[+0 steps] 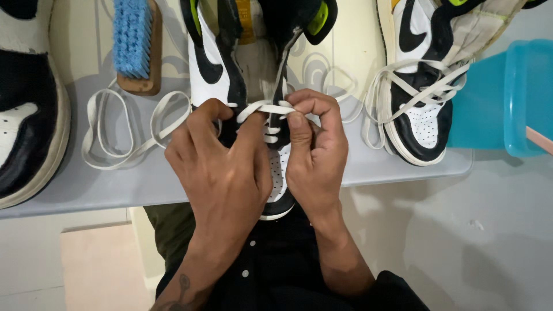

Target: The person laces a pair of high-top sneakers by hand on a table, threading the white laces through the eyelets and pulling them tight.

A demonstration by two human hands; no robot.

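Observation:
A black and white high-top sneaker (214, 63) lies in front of me on a pale grey board (115, 184), toe toward me. My left hand (222, 164) and my right hand (314, 152) both pinch its white lace (266, 107) over the eyelets, the lace stretched flat between thumbs and fingers. My hands hide most of the toe. The lace's loose left end loops (124, 129) across the board to the left.
A wooden brush with blue bristles (135, 43) lies upper left. Another black and white sneaker (423, 86), loosely laced, sits at right beside a blue plastic tub (518, 98). A third shoe (26, 115) is at the left edge.

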